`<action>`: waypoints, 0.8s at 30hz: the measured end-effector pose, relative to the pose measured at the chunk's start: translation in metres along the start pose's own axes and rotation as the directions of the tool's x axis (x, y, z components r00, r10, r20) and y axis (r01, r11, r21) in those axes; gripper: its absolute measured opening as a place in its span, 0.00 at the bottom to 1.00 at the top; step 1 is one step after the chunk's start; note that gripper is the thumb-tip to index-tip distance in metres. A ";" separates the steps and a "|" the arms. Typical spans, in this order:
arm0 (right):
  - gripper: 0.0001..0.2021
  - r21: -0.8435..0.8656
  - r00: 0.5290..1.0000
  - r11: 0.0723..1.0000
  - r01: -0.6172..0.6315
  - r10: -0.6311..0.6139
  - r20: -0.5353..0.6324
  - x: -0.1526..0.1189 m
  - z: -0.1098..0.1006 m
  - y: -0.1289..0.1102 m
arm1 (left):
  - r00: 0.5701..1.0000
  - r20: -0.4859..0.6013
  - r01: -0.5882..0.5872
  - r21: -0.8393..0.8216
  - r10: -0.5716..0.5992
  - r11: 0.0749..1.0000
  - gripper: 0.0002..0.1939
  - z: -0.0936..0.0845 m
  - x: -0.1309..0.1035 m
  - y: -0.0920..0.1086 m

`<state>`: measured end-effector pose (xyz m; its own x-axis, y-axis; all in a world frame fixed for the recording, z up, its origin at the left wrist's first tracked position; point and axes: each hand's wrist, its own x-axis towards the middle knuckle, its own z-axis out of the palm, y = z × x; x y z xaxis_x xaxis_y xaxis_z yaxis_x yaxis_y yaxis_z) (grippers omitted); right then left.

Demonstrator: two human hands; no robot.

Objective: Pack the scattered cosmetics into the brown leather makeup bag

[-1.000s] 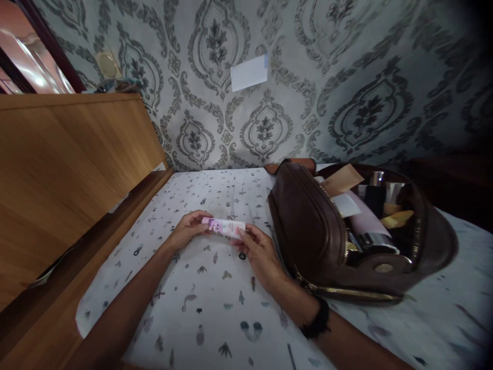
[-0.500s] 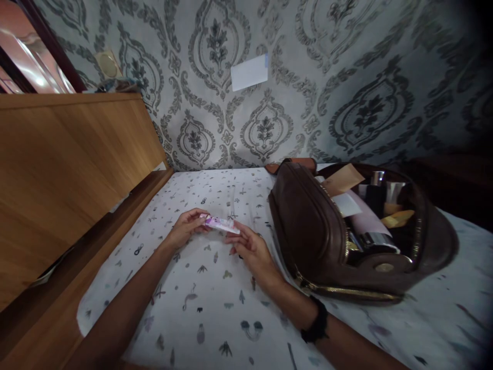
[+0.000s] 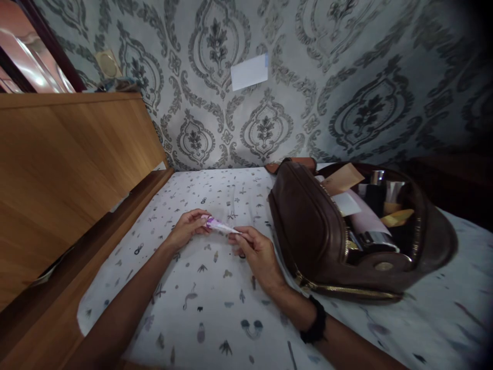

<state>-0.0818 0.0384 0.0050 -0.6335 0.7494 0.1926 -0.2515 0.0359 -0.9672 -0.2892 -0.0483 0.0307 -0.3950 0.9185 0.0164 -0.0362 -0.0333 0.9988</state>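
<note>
A small white and purple squeeze tube (image 3: pixel 220 225) is held between my two hands above the patterned sheet (image 3: pixel 215 318). My left hand (image 3: pixel 188 226) grips its wider purple end. The thumb and fingertips of my right hand (image 3: pixel 259 253) pinch its thin, flat end. The tube is seen nearly edge-on, tapering toward the right; its print is too small to read. To the right of my right hand stands a brown leather bag (image 3: pixel 311 226), unzipped. Inside it lie a pink bottle with a shiny cap (image 3: pixel 370 216), a tan card (image 3: pixel 342 178) and other small containers.
A wooden panel (image 3: pixel 73 164) borders the sheet on the left. Behind is a wall with grey patterned wallpaper (image 3: pixel 265 128) and a white paper (image 3: pixel 249 73) stuck on it. A brown strap (image 3: pixel 300 164) lies behind the bag.
The tube has been turned about its length, so its flat end now shows edge-on. My right hand has shifted slightly and closed its fingers on that end.
</note>
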 end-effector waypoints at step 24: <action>0.16 0.039 0.984 0.983 -0.180 0.179 0.026 0.002 -0.001 -0.009 | 0.999 0.048 0.002 0.027 -0.003 1.000 0.26 -0.002 0.000 -0.002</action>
<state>-0.0796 0.0400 0.0137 -0.6874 0.7260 0.0211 -0.1621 -0.1250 -0.9788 -0.2910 -0.0496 0.0286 -0.3507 0.9364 0.0157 -0.0122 -0.0214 0.9997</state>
